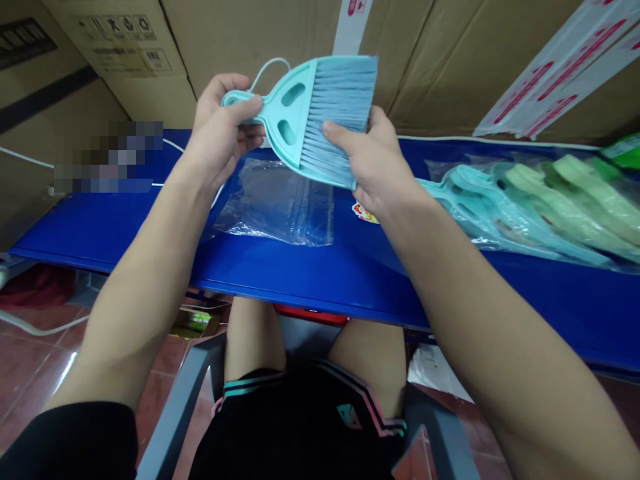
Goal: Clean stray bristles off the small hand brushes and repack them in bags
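A light-blue hand brush [295, 110] lies nested against a matching dustpan [325, 177], whose rim shows below the bristles. I hold the pair up over the blue table, handles to the left. Around the handles my left hand [225, 123] is closed, thumb on top. My right hand [375, 153] grips the wide end, its thumb on the bristles and its other fingers mostly hidden behind. A thin pale loop [270, 63] sticks up by the handle. Beneath the set a clear plastic bag [285, 210] lies flat on the table. Partly behind my right wrist is a small colourful sticker [365, 213].
On the right of the blue table [300, 277] lie several bagged blue sets [480, 200] and green sets [565, 193]. Cardboard boxes [280, 33] stand along the back. A white cable [450, 139] runs along the far edge. A blurred patch covers something at left.
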Available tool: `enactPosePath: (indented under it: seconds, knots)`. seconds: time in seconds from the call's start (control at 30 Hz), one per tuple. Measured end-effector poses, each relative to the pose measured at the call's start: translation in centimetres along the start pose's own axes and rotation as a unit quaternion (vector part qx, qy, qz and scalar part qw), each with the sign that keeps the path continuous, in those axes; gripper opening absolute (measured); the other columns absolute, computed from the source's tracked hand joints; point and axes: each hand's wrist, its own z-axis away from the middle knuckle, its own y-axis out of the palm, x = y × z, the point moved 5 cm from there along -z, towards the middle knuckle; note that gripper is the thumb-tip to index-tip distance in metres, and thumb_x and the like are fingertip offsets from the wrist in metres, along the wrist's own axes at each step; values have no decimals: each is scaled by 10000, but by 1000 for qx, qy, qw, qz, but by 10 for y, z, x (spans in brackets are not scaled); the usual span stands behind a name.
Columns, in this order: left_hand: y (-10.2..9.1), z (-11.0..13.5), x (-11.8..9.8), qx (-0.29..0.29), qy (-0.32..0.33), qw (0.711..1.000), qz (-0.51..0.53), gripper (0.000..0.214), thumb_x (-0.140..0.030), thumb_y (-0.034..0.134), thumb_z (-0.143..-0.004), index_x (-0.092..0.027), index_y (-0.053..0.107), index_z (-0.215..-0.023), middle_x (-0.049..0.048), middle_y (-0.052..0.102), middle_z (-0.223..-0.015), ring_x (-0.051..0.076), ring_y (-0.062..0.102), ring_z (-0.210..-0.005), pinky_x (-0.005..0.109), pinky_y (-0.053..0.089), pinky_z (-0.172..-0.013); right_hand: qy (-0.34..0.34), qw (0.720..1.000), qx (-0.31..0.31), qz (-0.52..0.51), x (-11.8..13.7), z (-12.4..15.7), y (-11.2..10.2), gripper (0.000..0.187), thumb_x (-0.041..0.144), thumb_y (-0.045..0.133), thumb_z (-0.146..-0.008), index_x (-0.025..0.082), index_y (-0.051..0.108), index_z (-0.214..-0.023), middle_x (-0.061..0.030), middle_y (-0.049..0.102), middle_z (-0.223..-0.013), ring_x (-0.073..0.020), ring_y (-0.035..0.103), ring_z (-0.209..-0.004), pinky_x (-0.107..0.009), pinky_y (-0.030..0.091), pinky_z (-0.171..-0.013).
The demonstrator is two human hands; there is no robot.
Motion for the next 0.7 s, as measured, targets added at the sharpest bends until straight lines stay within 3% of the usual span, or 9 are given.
enactPosePath:
  seconds: [0.27, 0.4, 0.5, 0.6, 0.7]
  knots:
    - [-1, 2, 2, -28, -19, 999, 22, 252, -47, 638, -903, -276, 532, -909, -77, 647, -699, 105, 518, -631, 234, 419, -609, -2, 997, -19, 74, 9, 7, 4, 333, 326, 666, -940, 381, 570, -1254, 26, 665, -1496, -172, 660, -1376, -364, 666, -1008]
    - [2, 2, 8, -30, -77, 996, 29, 148, -243, 624, -994, -263, 575, -856, -3, 676, -788, 132, 633, -781, 229, 552, -725, 9, 995, -18, 96, 19, 13, 7, 376, 290, 608, -976, 404, 556, -1330, 51, 635, -1536, -151, 648, -1388, -336, 661, -1018]
    - [4, 3, 10, -14, -126, 991, 31, 188, -345, 566, -1031, -222, 625, -901, 42, 680, -851, 183, 736, -951, 283, 643, -841, 9, 995, -24, 96, 23, 16, 7, 404, 283, 590, -979, 419, 541, -1357, 73, 642, -1524, -137, 636, -1402, -330, 640, -1067]
    - [6, 5, 15, -7, -184, 980, 71, 180, -382, 592, -1014, -210, 646, -1016, 63, 702, -858, 240, 773, -1082, 332, 683, -874, -6, 997, -20, 81, 22, 15, 7, 375, 277, 583, -972, 419, 539, -1316, 74, 651, -1504, -117, 630, -1403, -301, 621, -1076]
    - [10, 7, 18, -2, -203, 973, 106, 189, -297, 686, -945, -244, 648, -1122, 49, 734, -800, 244, 773, -1082, 373, 683, -982, -25, 998, -11, 52, 22, 12, 6, 269, 302, 590, -977, 363, 553, -1236, 30, 675, -1465, -126, 665, -1341, -280, 605, -1067]
